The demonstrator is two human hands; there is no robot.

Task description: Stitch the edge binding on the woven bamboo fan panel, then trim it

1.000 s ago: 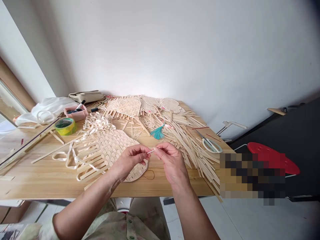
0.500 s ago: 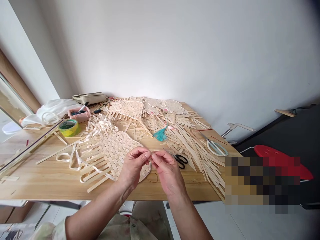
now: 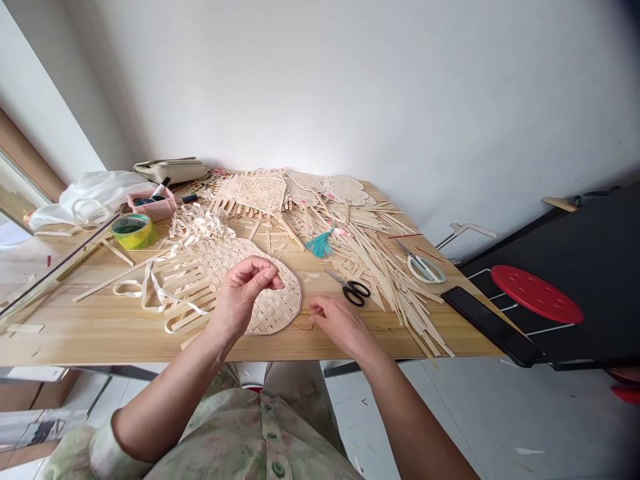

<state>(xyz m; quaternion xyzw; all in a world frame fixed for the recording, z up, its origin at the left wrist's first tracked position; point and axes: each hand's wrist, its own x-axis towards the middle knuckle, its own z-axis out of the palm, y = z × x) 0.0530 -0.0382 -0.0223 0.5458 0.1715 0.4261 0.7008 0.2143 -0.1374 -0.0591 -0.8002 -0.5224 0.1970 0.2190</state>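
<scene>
My left hand [image 3: 247,287] hovers over the rounded end of a woven straw mat [image 3: 235,277]. Its thumb and fingers are pinched together on something too small to see. My right hand [image 3: 337,320] rests low on the wooden table [image 3: 100,327] near the front edge. Its fingertips are closed at a thin brown thread [image 3: 303,326] that loops beside the mat. Black scissors [image 3: 353,288] lie just beyond my right hand.
Loose straw strips [image 3: 385,267] cover the right half, with white-handled scissors [image 3: 423,267] and a teal tassel [image 3: 320,245]. More woven pieces [image 3: 260,193] lie at the back. A tape roll [image 3: 131,230] and pink box [image 3: 153,203] sit left. A dark phone [image 3: 487,323] overhangs the right corner by a red stool [image 3: 535,293].
My hands were together holding a small needle; they have come apart. The right hand dropped to the table by the thread and the left stayed raised and pinched. The camera tilted down.
</scene>
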